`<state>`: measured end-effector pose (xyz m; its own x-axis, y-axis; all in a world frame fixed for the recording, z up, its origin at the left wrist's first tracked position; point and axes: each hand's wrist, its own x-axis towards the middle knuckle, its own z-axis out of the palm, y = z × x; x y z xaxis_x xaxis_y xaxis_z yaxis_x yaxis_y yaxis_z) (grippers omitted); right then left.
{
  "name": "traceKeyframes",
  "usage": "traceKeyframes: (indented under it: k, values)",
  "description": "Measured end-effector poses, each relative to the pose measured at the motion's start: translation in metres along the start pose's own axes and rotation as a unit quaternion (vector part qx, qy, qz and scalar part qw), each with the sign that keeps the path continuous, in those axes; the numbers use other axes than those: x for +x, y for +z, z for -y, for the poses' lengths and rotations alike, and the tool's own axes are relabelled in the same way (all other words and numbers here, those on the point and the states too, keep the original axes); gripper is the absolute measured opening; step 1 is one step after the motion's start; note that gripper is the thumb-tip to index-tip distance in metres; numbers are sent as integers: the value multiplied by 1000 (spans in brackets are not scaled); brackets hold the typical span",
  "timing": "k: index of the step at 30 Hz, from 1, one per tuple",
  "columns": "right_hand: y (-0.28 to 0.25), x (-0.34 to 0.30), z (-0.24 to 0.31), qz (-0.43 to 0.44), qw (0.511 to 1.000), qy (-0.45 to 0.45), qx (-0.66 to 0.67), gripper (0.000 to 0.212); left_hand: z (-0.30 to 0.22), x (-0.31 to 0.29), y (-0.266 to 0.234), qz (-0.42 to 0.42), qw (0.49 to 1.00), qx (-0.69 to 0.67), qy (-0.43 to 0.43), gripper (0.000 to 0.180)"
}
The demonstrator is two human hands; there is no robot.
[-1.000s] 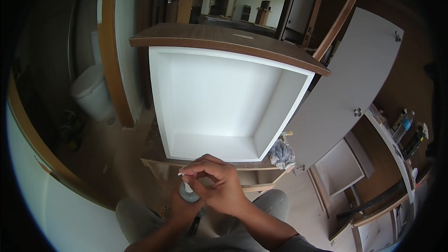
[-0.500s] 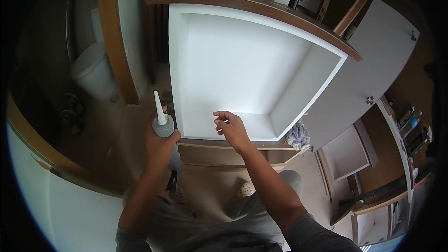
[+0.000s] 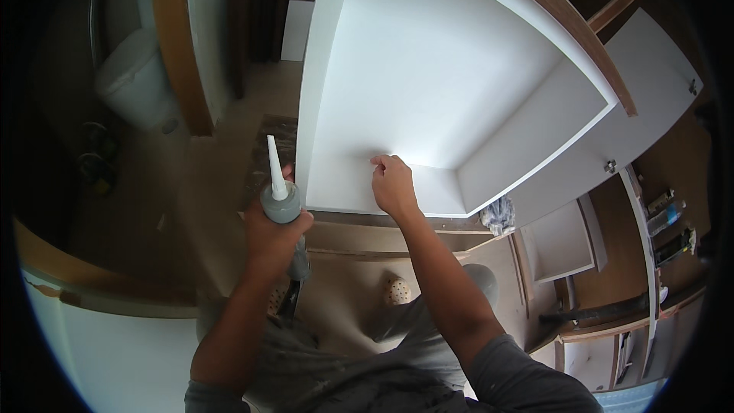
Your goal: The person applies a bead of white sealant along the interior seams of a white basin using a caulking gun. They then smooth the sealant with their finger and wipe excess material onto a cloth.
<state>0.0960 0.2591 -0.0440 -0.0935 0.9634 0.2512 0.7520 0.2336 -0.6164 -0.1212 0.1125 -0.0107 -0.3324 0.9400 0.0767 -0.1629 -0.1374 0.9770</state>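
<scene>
A caulking gun (image 3: 280, 205) is held nearly upright in my left hand (image 3: 269, 239), whose fingers wrap round its grey front end. Its tapered white nozzle (image 3: 276, 167) points up and away, just left of the white cabinet (image 3: 451, 53). Inside that open-fronted box, my right hand (image 3: 394, 186) is at the lower part, above the bottom panel. Its fingers are curled in, the index finger reaching a little to the left, and nothing shows in them. Whether a fingertip touches the panel I cannot tell.
A crumpled grey-white cloth or plastic wad (image 3: 498, 216) lies at the cabinet's lower right corner. A pale door panel (image 3: 612, 122) with hinges leans to the right. Shelving (image 3: 612, 260) with tools and tubes stands beyond it. At the left, a toilet (image 3: 136, 80) shows through a doorway.
The cabinet appears larger and turned in the view. My right hand has reached farther into the cabinet, its fingers more curled. My left hand still holds the caulking gun.
</scene>
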Motion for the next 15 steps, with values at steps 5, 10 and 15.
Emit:
traceKeyframes:
  k: [5, 10, 15]
  values:
    - [3, 4, 0, 9, 999, -2, -30, 28, -2, -3, 1, 8, 1000, 11, 3, 68]
    - [10, 2, 11, 7, 998, 56, -23, 34, -2, -4, 1, 7, 1000, 11, 5, 69]
    - [17, 2, 34, 114, 954, 199, 193, 63, -1, -5, 1, 12, 1000, 5, -11, 69]
